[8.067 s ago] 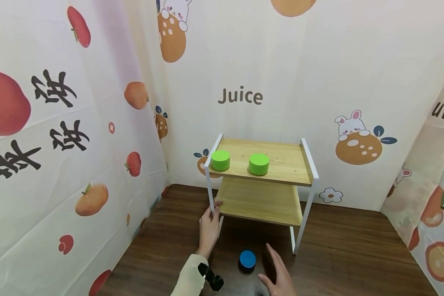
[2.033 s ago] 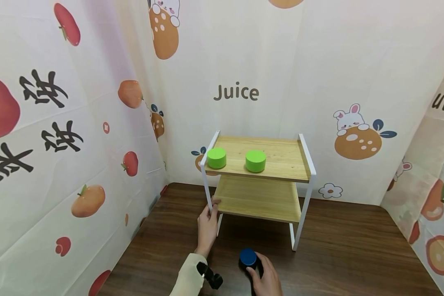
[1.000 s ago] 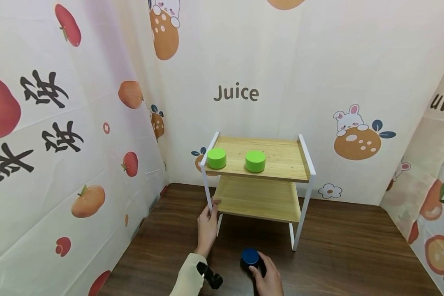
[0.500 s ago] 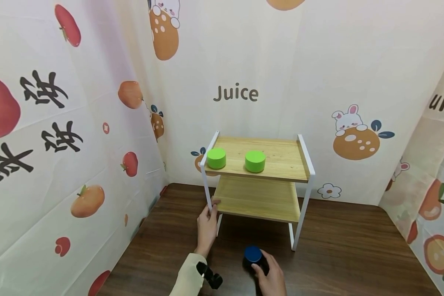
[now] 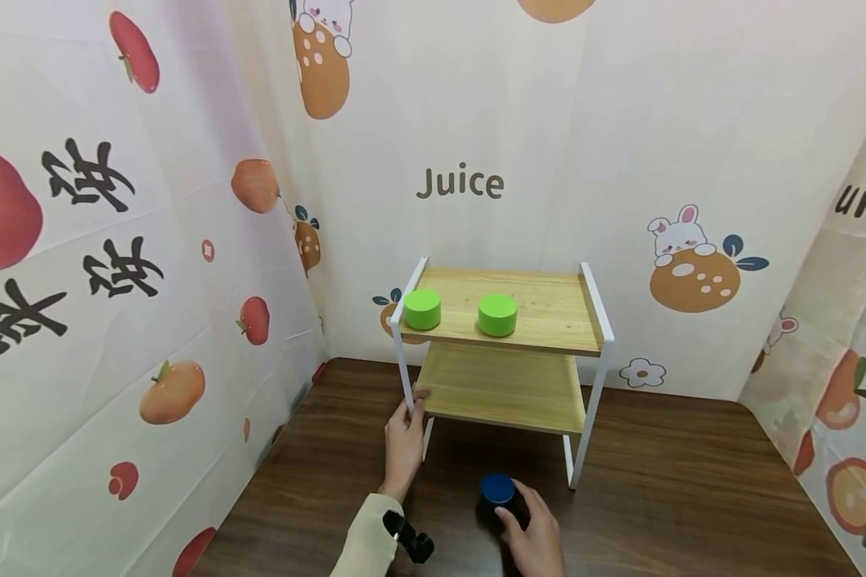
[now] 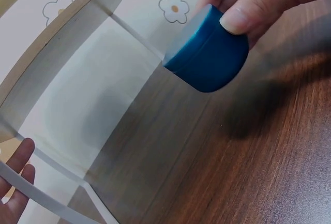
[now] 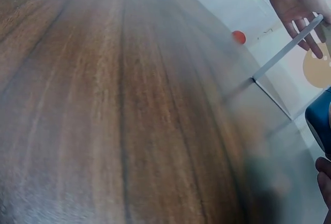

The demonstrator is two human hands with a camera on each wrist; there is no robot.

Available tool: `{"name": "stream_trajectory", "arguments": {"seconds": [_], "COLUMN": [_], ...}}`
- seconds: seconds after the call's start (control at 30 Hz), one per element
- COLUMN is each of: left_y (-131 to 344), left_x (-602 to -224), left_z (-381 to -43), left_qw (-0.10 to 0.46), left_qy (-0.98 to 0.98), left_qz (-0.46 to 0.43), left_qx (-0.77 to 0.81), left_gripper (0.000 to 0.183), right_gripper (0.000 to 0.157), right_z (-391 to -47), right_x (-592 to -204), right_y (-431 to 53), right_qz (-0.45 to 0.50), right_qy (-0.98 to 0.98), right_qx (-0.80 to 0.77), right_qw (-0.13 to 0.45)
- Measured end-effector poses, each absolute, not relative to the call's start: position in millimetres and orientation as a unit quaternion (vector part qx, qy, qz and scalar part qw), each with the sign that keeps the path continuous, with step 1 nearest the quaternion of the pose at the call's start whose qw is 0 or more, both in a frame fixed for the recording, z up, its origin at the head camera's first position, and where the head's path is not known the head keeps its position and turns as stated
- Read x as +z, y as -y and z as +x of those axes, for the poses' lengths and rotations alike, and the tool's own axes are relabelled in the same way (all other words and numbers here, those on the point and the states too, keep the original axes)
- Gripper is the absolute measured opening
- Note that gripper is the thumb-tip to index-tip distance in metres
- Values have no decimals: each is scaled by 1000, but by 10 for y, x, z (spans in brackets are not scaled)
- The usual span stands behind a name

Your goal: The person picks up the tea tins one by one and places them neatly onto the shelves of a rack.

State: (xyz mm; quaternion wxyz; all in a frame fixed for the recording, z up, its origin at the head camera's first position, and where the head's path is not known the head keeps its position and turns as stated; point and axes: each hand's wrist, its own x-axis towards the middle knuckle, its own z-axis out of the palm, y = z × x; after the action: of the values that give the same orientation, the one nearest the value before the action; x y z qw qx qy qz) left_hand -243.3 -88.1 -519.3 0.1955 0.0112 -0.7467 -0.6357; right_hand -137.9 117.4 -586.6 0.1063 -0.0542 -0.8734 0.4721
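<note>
My right hand [image 5: 537, 537] pinches a short blue cylinder [image 5: 498, 489] between thumb and fingers, in front of the shelf. In the left wrist view the blue cylinder [image 6: 209, 53] is tilted, its shadow apart from it on the table. My left hand [image 5: 404, 441] holds the two-tier wooden shelf [image 5: 505, 389] at its left front leg, by the lower board. The left wrist view shows two straight left-hand fingers [image 6: 20, 157] beside the white leg. Two green cylinders, one at the left front corner [image 5: 422, 310] and one nearer the middle [image 5: 498, 315], stand on the top board.
The shelf's white right leg [image 5: 590, 425] stands on the brown wooden table [image 5: 664, 481], right of the blue cylinder. Printed curtains [image 5: 548, 160] enclose the table at the back and both sides. A black wrist strap [image 5: 407, 537] sits over the left sleeve.
Since the oldest frame, my right hand has closed its fingers on the blue cylinder. It has since carried it a little to the right and forward. The left hand keeps its place on the shelf.
</note>
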Motion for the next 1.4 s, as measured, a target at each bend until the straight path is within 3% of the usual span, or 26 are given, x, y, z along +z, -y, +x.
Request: {"name": "stream_trajectory", "arguments": {"seconds": [0.5, 1.4], "left_y": [880, 890], "left_x": [-5196, -5141], "left_z": [-2452, -2422], "left_qw": [186, 193], "left_qy": [749, 751], "left_qz": [19, 18], "left_qx": [-636, -631], "left_gripper": [22, 23], "right_gripper": [46, 44], "right_z": [-1407, -1479], "right_x": [-5624, -5284], "right_y": [-1250, -1382], "right_qz": [-31, -5], "right_qy": [865, 859], "right_qx": [463, 460], "right_qw": [192, 223]}}
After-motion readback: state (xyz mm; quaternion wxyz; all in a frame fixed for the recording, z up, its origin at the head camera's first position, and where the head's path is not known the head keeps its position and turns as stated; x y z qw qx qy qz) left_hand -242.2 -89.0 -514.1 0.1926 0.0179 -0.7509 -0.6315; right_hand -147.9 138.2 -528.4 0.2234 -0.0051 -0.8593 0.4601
